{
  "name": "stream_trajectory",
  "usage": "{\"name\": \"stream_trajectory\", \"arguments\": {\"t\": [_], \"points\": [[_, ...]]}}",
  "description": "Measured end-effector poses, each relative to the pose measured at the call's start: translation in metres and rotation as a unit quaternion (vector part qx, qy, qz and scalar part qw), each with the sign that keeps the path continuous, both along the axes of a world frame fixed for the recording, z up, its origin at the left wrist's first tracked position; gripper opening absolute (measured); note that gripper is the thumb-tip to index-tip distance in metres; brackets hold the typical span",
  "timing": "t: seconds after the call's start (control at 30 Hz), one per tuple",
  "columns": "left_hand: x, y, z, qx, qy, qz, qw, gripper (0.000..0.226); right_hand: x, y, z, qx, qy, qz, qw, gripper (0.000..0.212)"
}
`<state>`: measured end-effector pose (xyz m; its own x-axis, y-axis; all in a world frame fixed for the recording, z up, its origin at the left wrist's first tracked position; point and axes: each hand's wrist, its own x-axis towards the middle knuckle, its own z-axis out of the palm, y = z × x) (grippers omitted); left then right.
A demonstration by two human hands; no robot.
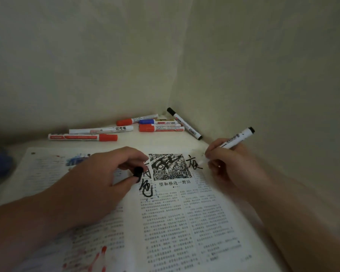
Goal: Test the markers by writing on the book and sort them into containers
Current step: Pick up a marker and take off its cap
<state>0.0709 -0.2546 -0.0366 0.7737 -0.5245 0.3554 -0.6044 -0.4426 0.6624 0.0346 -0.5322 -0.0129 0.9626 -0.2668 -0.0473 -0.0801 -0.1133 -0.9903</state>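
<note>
Two plain cream walls meet — dim corner (soft light).

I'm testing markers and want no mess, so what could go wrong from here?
The right hand holds the black marker close beside fresh black strokes on the book; it may smear them. The left hand only pinches the cap at its fingertips, so it might drop. The loose markers by the wall could roll or mix with tested ones.

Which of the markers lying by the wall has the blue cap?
The blue-capped marker in the corner pile, lying between the far red-capped marker and the near red-capped marker; no other there shows blue.
</note>
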Motion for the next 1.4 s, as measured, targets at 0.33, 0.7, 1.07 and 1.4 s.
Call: {"name": "stream_trajectory", "arguments": {"t": [0.33,0.7,1.07,1.4], "points": [[0.008,0.001,-0.009,0.030,-0.011,0.014,0.999,0.043,-0.008,-0.010,-0.010,-0.051,0.005,0.040,0.998,0.007],[0.010,0.001,-0.010,0.039,-0.012,0.015,0.999,0.030,-0.009,-0.014,-0.008,-0.136,0.018,0.063,0.989,0.015],[0.012,0.002,-0.016,0.009,0.004,0.016,1.000,0.029,-0.006,-0.013,-0.004,-0.116,0.034,0.080,0.989,0.016],[0.018,0.003,-0.022,0.005,-0.070,-0.024,0.997,0.015,-0.007,-0.011,-0.003,-0.165,0.040,0.067,0.983,0.014]]}}
